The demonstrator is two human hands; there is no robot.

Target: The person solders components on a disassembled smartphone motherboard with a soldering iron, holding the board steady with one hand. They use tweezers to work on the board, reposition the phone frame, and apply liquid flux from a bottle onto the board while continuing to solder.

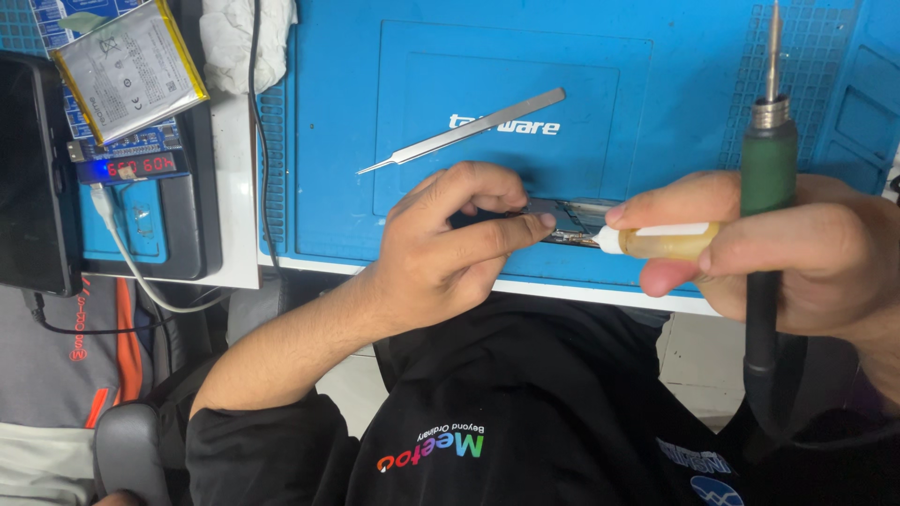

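Left hand (450, 248) pinching small circuit board (567, 223) at blue mat (328, 141) edge, right hand (797, 253) gripping amber flux syringe (656, 241) and soldering iron (767, 169) upright

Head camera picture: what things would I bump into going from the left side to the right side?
Black phone → flat battery → white cloth → metal tweezers → left hand → small amber bottle → green soldering iron.

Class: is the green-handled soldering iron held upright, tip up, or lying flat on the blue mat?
Upright, tip up. The right hand grips the green-handled soldering iron; its metal tip points away over the blue mat.
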